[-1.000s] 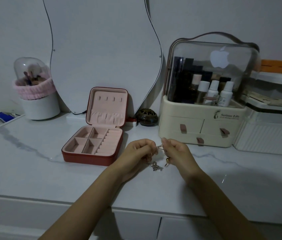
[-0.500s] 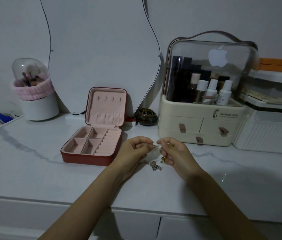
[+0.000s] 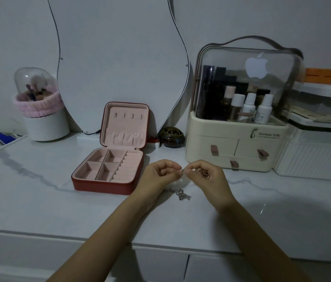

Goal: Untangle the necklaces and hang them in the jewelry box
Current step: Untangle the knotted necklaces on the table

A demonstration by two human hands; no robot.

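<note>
Each grip, left hand (image 3: 158, 176) and right hand (image 3: 207, 176), pinches the tangled necklaces (image 3: 200, 173).

Both forearms reach in from the bottom edge, converging mid-frame. Left hand (image 3: 158, 176) – fingers curled, thumb and fingertips pinched together. Right hand (image 3: 207, 178) – fingers curled inward, pinching too. Fingertips of both hands nearly touch, palms facing each other.

Dim grey wall (image 3: 120, 27), marble-look counter (image 3: 28, 190)
</note>
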